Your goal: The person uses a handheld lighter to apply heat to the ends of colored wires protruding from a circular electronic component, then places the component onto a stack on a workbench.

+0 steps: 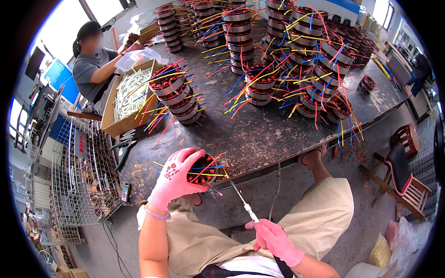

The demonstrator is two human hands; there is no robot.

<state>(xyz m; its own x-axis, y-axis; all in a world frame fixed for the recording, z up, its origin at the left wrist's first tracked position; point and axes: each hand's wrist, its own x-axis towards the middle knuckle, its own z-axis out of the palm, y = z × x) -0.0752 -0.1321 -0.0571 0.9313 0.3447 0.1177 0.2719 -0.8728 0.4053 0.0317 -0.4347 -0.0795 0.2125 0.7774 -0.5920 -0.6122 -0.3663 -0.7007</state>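
My left hand [175, 178], in a pink glove, is closed around a motor stator [200, 167] with dark red windings at the table's near edge. Red, yellow and blue wires stick out of the stator, mostly to the right. My right hand [273, 238], also gloved in pink, grips a soldering iron [251, 211] by the lower end of its white handle. The iron's thin metal shaft slants up to the left, its tip just short of the wire ends. A thin clear sleeve or lead hangs below the stator, too blurred to tell.
Stator stacks [174, 95] with loose wires stand across the worn dark table [264, 143]. Left are a carton [108, 113] of white sleeves, green-handled pliers [123, 155] and a wire cage [88, 185]. A co-worker [95, 65] sits far left; a wooden chair [401, 173] stands right.
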